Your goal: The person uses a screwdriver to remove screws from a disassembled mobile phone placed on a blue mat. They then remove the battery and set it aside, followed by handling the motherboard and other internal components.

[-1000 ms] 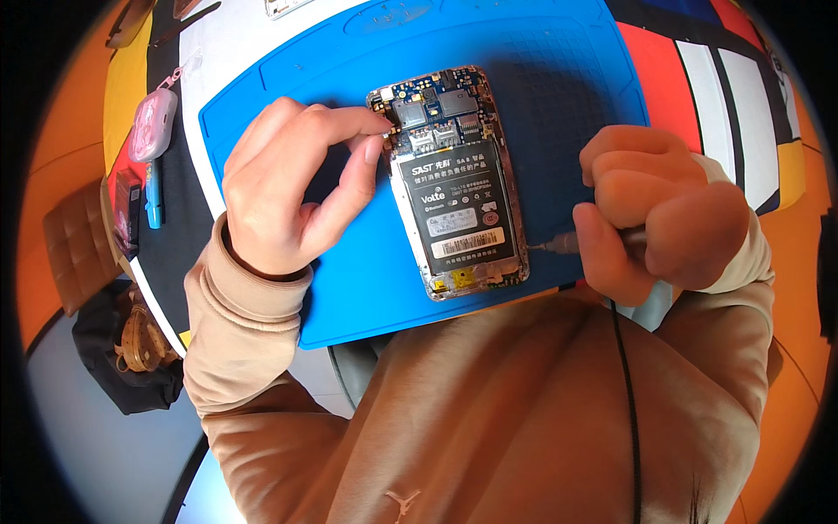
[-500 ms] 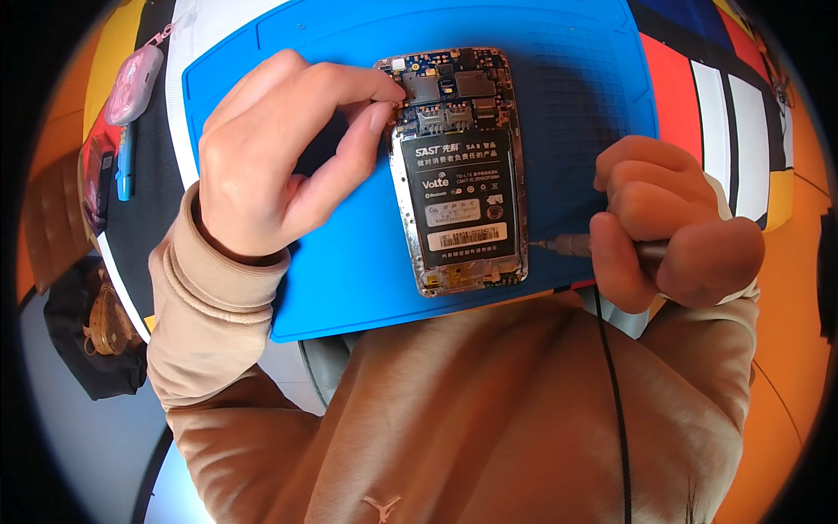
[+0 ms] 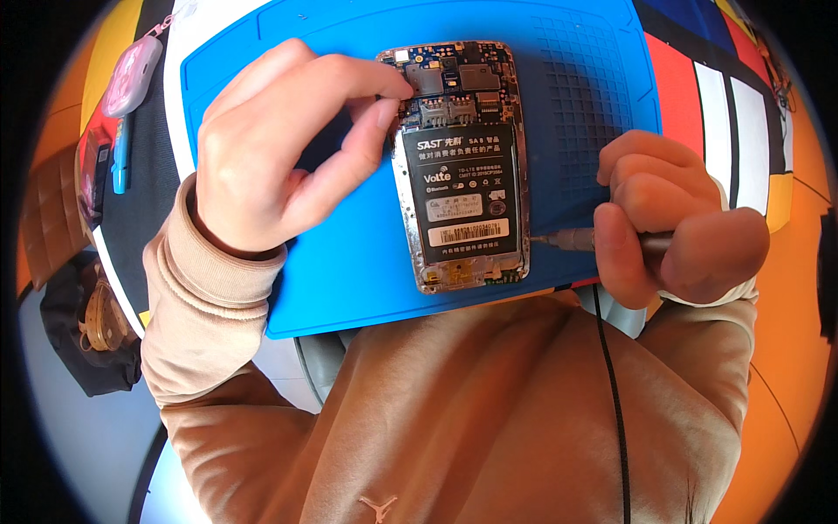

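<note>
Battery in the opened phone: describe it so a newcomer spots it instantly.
On the blue mat lies an opened phone. Below its circuit board in the picture sits the battery: the one large black rectangle with white print, unlike the board's small grey covers.

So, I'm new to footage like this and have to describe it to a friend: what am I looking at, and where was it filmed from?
There's no machine here, just a person's two bare hands. The view comes from the left one of two wide fisheye cameras worn on the head, looking down; that's why straight edges bend.

On the blue mat lies an opened phone, its dark battery and circuit board exposed. The left hand is at its upper left edge; whether it pinches it is unclear. The right hand's grip is closed around a slim tool, its tip near the phone's lower right edge.

Off to the left are a pink case and a blue pen-shaped item.
</note>
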### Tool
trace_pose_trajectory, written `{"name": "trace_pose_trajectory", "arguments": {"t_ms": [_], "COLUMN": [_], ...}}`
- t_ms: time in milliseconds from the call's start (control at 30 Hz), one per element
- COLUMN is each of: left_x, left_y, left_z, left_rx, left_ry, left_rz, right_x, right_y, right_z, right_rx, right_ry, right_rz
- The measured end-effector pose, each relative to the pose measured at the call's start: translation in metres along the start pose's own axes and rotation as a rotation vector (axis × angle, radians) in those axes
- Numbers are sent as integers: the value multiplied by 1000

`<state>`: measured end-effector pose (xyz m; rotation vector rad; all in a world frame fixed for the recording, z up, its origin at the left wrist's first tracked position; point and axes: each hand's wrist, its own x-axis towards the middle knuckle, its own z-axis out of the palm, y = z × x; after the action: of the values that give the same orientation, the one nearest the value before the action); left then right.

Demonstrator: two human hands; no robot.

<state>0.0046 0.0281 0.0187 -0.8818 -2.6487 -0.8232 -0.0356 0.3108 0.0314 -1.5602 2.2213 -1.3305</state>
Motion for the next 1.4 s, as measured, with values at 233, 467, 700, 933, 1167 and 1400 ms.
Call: {"name": "trace_pose_trajectory", "arguments": {"t_ms": [233, 467, 700, 933, 1167, 1400], "left_x": [-2, -9, -9, -6, -2, -4], "left_y": [39, 40, 40, 35, 29, 25], "left_z": [25, 31, 32, 18, 12, 3], "left_rx": [-290, -233, -222, -237, -190, -358], "left_ry": [-61, -20, -1, -6, 8, 22], "left_rz": [67, 41, 18, -95, -161, -413], "right_x": [1, 4, 7, 10, 10, 17], "right_y": [-3, -3, -2, 2, 13, 35], "right_z": [-6, -4, -3, -5, 3, 12], "right_rx": [4, -1, 6, 46, 134, 61], "right_ry": [33, 47, 68, 120, 232, 392], "right_rz": [22, 34, 42, 74, 105, 57]}}
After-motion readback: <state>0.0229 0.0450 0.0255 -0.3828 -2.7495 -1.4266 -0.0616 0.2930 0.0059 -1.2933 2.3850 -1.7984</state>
